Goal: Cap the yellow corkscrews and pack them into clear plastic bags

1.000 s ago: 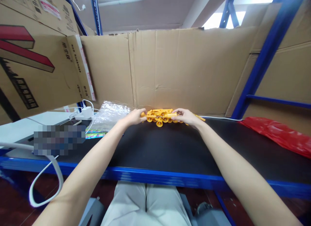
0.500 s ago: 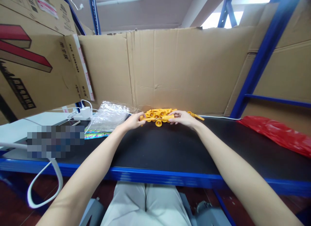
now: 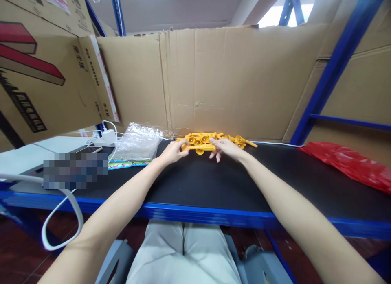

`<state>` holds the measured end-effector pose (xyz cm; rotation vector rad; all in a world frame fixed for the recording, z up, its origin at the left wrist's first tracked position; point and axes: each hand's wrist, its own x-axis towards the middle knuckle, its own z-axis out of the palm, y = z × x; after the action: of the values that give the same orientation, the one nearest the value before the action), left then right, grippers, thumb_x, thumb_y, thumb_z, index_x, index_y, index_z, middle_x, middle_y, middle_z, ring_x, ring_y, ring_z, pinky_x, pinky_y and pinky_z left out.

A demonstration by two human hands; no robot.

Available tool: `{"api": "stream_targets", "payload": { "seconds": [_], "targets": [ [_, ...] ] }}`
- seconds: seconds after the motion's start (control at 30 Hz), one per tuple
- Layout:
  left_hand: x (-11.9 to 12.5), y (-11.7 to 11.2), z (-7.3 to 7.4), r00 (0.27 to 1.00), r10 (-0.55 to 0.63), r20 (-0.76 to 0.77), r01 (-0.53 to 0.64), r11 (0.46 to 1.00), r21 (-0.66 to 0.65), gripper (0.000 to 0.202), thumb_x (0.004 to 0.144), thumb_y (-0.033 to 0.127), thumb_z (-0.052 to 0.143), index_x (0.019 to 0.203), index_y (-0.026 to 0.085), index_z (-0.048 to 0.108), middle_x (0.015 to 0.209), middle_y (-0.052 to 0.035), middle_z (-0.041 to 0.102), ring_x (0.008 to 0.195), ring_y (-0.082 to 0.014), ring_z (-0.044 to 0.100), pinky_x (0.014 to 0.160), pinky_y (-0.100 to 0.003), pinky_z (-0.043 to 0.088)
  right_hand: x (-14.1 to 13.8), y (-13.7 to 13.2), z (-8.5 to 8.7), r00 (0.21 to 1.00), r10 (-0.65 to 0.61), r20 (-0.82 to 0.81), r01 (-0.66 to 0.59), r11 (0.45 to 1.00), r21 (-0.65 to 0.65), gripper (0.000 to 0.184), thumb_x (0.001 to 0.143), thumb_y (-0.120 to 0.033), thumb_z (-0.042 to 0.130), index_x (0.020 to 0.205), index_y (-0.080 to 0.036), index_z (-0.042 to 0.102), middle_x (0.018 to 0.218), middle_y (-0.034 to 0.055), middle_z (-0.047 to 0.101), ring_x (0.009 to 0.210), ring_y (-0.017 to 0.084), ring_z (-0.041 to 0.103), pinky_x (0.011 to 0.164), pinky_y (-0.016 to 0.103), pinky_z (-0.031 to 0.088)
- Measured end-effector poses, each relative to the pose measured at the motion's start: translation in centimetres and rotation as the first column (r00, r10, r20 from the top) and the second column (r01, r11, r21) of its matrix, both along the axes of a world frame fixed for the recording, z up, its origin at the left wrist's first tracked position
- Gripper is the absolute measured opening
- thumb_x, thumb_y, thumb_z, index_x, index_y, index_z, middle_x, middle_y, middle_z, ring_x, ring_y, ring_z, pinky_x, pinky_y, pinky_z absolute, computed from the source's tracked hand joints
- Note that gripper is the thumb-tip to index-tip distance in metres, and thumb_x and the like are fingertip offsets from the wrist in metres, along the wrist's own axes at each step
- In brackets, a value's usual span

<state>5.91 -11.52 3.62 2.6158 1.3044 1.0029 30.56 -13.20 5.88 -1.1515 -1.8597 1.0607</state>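
A pile of small yellow plastic trumpet-shaped pieces (image 3: 205, 139) lies at the back of the black worktop (image 3: 214, 182), against the cardboard wall. My left hand (image 3: 173, 151) and my right hand (image 3: 225, 147) each grip an end of one long yellow piece (image 3: 200, 147) at the front of the pile. The fingers of my right hand are partly spread below it. More yellow pieces (image 3: 241, 140) trail to the right, behind my right hand.
A clear plastic bag (image 3: 137, 142) lies left of the pile on colourful printed sheets. A white charger (image 3: 107, 136) with cables sits farther left. A red plastic bag (image 3: 348, 164) lies at the right. Cardboard (image 3: 232, 80) walls the back; a blue edge (image 3: 207, 215) bounds the front.
Both hands have drawn slightly toward me with the long yellow piece, and my right fingers have spread. The view has tilted a little.
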Motion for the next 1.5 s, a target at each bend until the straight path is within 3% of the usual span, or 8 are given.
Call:
{"api": "stream_targets", "payload": {
  "seconds": [0.2,0.57,0.73,0.83,0.93,1.2,1.33,1.5],
  "targets": [
    [0.2,0.0,-0.1,1.0,-0.003,0.016,0.003,1.0,0.021,0.022,0.073,0.026,0.053,0.092,0.019,0.062,0.058,0.004,0.055,0.054,-0.009,0.045,0.056,-0.019,0.033,-0.9,0.3,-1.1,0.988,-0.143,-0.066,0.138,0.988,-0.067,0.051,0.085,-0.06,0.036,0.069,-0.014,0.049,0.043,0.0045,0.057,0.026,0.007,0.041,0.028,0.016,0.029],
    [0.5,0.0,-0.4,0.998,0.002,0.065,-0.002,1.0,-0.001,0.021,0.073,0.026,0.054,0.091,0.018,0.062,0.057,0.0043,0.055,0.052,-0.0087,0.046,0.056,-0.019,0.034,-2.1,0.5,-1.7,0.941,-0.289,-0.175,0.263,0.952,-0.158,0.046,0.088,-0.054,0.035,0.076,-0.013,0.051,0.04,0.0029,0.054,0.027,0.007,0.04,0.029,0.015,0.029],
    [0.4,0.0,-0.2,0.998,0.031,0.05,-0.031,1.0,0.0,0.022,0.072,0.026,0.055,0.092,0.019,0.062,0.057,0.0041,0.054,0.052,-0.0092,0.045,0.055,-0.02,0.033,-1.0,0.4,-1.0,0.979,-0.106,-0.172,0.057,0.962,-0.266,0.046,0.09,-0.054,0.027,0.084,-0.015,0.05,0.052,0.0064,0.061,0.033,0.008,0.047,0.035,0.017,0.037],
    [0.3,0.1,-0.2,0.998,0.042,0.053,-0.042,0.999,0.004,0.023,0.072,0.026,0.055,0.093,0.019,0.062,0.057,0.0041,0.054,0.052,-0.0092,0.045,0.055,-0.02,0.033,0.0,0.0,-0.4,0.978,0.073,-0.197,-0.124,0.957,-0.263,0.021,0.09,-0.037,0.044,0.09,-0.016,0.047,0.072,0.0088,0.068,0.049,0.01,0.059,0.046,0.018,0.045],
    [0.2,0.0,-0.2,0.998,0.035,0.044,-0.036,0.999,0.032,0.022,0.072,0.025,0.055,0.092,0.019,0.062,0.058,0.0041,0.053,0.052,-0.0089,0.044,0.055,-0.02,0.032,0.4,-0.3,-0.2,0.976,0.108,-0.188,-0.151,0.961,-0.232,0.012,0.088,-0.028,0.05,0.087,-0.017,0.045,0.074,0.0087,0.069,0.05,0.009,0.059,0.048,0.018,0.047],
    [0.3,-0.1,-0.2,0.998,0.027,0.062,-0.033,0.995,0.091,0.021,0.073,0.027,0.054,0.092,0.02,0.06,0.057,0.0049,0.05,0.051,-0.0086,0.042,0.054,-0.02,0.032,-0.8,0.5,-1.2,0.984,-0.167,-0.07,0.149,0.966,-0.209,0.059,0.082,-0.068,0.026,0.06,-0.017,0.046,0.031,0.0014,0.045,0.02,0.005,0.029,0.023,0.017,0.018],
    [0.4,0.1,-0.2,0.997,0.032,0.075,-0.037,0.997,0.066,0.023,0.073,0.027,0.054,0.094,0.02,0.059,0.057,0.0046,0.052,0.052,-0.0092,0.045,0.055,-0.02,0.032,-0.1,0.6,-0.8,0.994,-0.096,-0.049,0.079,0.959,-0.27,0.063,0.083,-0.067,0.024,0.071,-0.013,0.054,0.05,0.0077,0.06,0.029,0.008,0.044,0.026,0.019,0.03],
    [0.2,0.2,-0.3,0.996,0.045,0.077,-0.048,0.998,0.049,0.025,0.073,0.028,0.054,0.096,0.02,0.058,0.058,0.0042,0.053,0.053,-0.0098,0.046,0.055,-0.02,0.033,0.8,0.1,-0.3,0.979,0.099,-0.178,-0.129,0.978,-0.165,0.028,0.085,-0.037,0.055,0.103,-0.016,0.05,0.089,0.0085,0.068,0.058,0.01,0.063,0.054,0.021,0.051]
  ]
}}
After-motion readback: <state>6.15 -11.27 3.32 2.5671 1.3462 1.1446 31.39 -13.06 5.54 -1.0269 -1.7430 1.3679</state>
